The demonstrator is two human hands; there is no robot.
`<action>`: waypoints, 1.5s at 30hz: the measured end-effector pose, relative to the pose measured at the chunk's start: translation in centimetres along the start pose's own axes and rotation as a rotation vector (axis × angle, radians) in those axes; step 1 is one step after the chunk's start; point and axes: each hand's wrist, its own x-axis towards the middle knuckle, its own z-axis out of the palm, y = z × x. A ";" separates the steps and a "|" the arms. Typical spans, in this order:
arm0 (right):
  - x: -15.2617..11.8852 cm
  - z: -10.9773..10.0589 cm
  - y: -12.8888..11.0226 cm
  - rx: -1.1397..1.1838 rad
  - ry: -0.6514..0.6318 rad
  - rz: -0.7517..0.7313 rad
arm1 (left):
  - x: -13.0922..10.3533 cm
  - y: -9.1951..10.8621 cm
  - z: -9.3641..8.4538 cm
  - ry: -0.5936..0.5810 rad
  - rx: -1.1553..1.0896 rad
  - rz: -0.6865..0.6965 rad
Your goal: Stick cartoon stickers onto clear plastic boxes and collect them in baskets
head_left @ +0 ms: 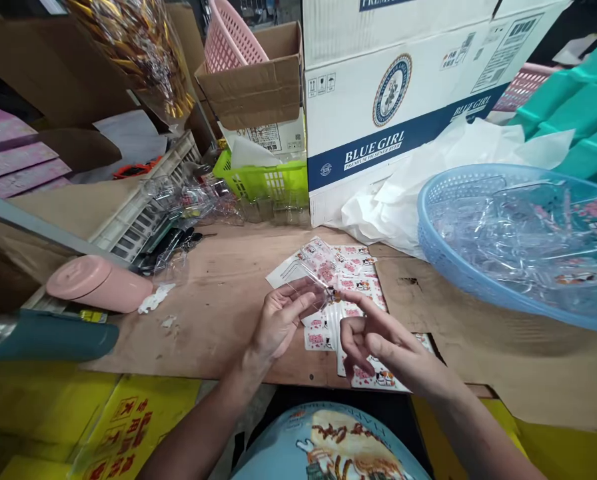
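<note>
Between the thumb and fingers of my left hand (286, 317) is a clear plastic piece (306, 277), held up over the sticker sheets. My right hand (376, 337) has its index finger stretched out to a small cat sticker (332, 293) at the right end of the plastic; the other fingers are curled and its thumb is apart from the index finger. Whether the sticker clings to that fingertip or lies on the plastic cannot be made out. Sticker sheets (348, 313) with pink and cat prints lie overlapping on the wooden table (218, 293) under both hands.
A blue basket (431, 233) of clear plastic pieces stands at the right, beside white paper (383, 207). A large white carton (358, 100) and a green basket (266, 180) are behind. At the left lie a pink cup (96, 283) and a teal bottle (58, 337).
</note>
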 end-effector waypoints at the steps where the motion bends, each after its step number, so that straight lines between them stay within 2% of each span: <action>1: -0.4 0.2 0.4 0.056 -0.007 0.014 | -0.1 -0.3 0.2 0.010 -0.006 -0.007; 3: -0.7 0.4 0.9 0.119 -0.004 0.037 | -0.3 -0.8 0.6 0.014 0.004 -0.014; 6: -0.7 0.3 0.9 0.129 -0.001 0.069 | -0.5 -1.2 0.7 -0.045 0.068 -0.004; 11: -0.6 0.1 0.5 0.102 -0.009 0.161 | -0.6 -1.5 0.0 -0.151 0.143 0.039; 18: -0.5 0.0 0.3 0.096 0.015 0.224 | -0.8 -1.6 -0.4 -0.184 0.172 0.035; 33: 0.5 0.6 0.2 0.135 0.080 0.271 | -0.7 -1.4 -0.6 -0.123 0.213 0.011; 39: 0.6 0.5 0.3 0.096 0.102 0.293 | -1.1 -0.9 -0.7 -0.161 0.176 0.012; 42: 0.8 0.7 0.4 0.041 0.120 0.300 | -1.3 -1.3 -0.5 -0.088 0.181 0.005; 45: 0.9 1.1 0.3 -0.032 0.189 0.327 | -1.3 -2.2 -0.4 0.029 0.249 0.085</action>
